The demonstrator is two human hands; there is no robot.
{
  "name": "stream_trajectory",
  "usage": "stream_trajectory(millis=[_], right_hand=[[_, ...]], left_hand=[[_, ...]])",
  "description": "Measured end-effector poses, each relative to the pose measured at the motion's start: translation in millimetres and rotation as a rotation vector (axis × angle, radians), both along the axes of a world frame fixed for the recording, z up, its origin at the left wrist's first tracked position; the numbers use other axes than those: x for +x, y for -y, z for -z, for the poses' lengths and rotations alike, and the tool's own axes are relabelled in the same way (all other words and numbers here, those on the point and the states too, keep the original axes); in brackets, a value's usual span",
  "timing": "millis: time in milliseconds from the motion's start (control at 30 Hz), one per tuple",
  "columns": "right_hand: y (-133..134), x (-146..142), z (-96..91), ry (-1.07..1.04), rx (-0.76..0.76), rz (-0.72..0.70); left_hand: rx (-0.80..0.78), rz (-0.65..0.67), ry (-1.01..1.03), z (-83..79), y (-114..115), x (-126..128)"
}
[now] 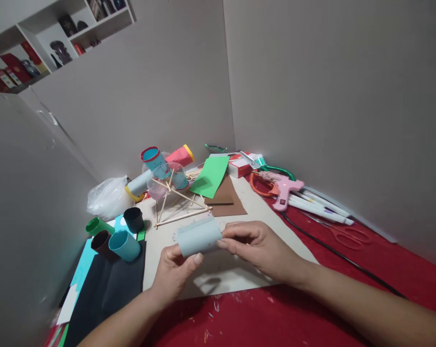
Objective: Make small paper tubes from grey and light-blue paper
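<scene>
Gripping a pale blue paper tube (199, 236) just below the centre of the frame, my left hand (178, 270) has fingers reaching into its left end, the thumb against the outside; my right hand (254, 246) pinches the right end between thumb and fingers. I hold the tube slightly tilted, its right end higher, above a whitish sheet (275, 250) on the red surface (239, 318). Just behind it stands a wooden-stick frame (183, 217). At the left of the frame, a green tube (99, 225), a black tube (133, 220), a brown tube (104, 245) and a turquoise tube (125, 246) stand clustered near a black sheet (109, 289). Near the middle, a bright green sheet (209, 176) overlaps brown sheets (232, 200). At the right, I see a pink glue gun (284, 190) and red-handled scissors (351, 237).
</scene>
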State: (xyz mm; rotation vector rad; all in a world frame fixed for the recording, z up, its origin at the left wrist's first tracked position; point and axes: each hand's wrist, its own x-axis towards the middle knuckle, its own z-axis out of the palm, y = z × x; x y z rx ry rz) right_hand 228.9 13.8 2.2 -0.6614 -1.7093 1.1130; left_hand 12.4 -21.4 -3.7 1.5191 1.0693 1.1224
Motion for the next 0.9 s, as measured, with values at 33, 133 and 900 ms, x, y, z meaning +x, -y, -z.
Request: stream_trajectory(millis=[33, 133, 900], right_hand=[[-0.4, -0.3, 0.7, 0.011, 0.045, -0.023], [-2.1, 0.1, 1.1, 0.061, 0.144, -0.098], [-5.2, 3.0, -1.3, -0.009, 0.010, -0.051]], left_hand=[[-0.020, 0.004, 0.024, 2.6, -0.3, -0.9], [-0.062, -0.024, 0.080, 14.4, -1.4, -6.8], [0.043, -0.029, 0.042, -1.6, 1.0, -3.8]])
